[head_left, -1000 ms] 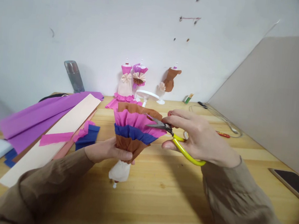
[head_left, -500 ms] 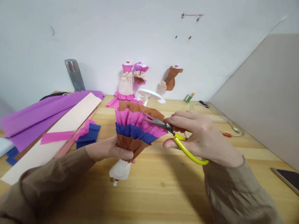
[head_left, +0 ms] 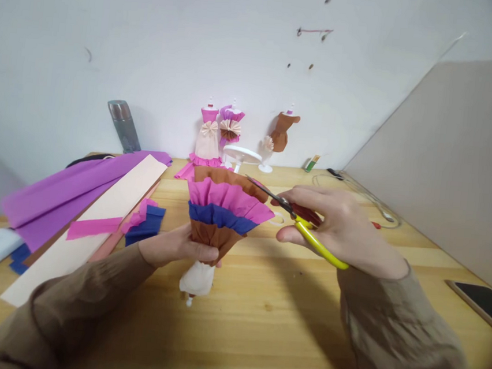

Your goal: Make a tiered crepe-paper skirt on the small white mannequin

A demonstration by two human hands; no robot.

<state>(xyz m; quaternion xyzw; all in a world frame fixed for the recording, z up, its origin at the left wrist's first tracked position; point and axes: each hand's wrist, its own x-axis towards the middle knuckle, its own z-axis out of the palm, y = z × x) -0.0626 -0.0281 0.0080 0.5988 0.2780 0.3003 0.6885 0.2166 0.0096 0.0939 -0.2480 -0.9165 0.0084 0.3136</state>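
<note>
My left hand [head_left: 185, 245] is closed around the waist of a small dress form held upside down. Its white bodice [head_left: 197, 278] and neck knob point down. Above the hand flares a layered crepe paper skirt [head_left: 231, 200] with brown, blue and pink ruffles, and more brown paper behind. In my right hand [head_left: 330, 216] are scissors [head_left: 299, 213] with yellow handles, their blades pointing left, close to the brown edge at the skirt's upper right. Whether the blades touch the paper I cannot tell.
Crepe paper sheets [head_left: 84, 186] and strips lie at the left. Dressed mini dress forms [head_left: 209, 134] stand by the wall, near a white round stand [head_left: 242, 154]. A grey bottle [head_left: 123, 126] leans at the back left. At the right are a phone [head_left: 482, 303] and a cable [head_left: 370, 199].
The scissors have moved up and slightly right, from across the pink ruffle to beside the brown edge above it. My left hand and the dress form have hardly shifted.
</note>
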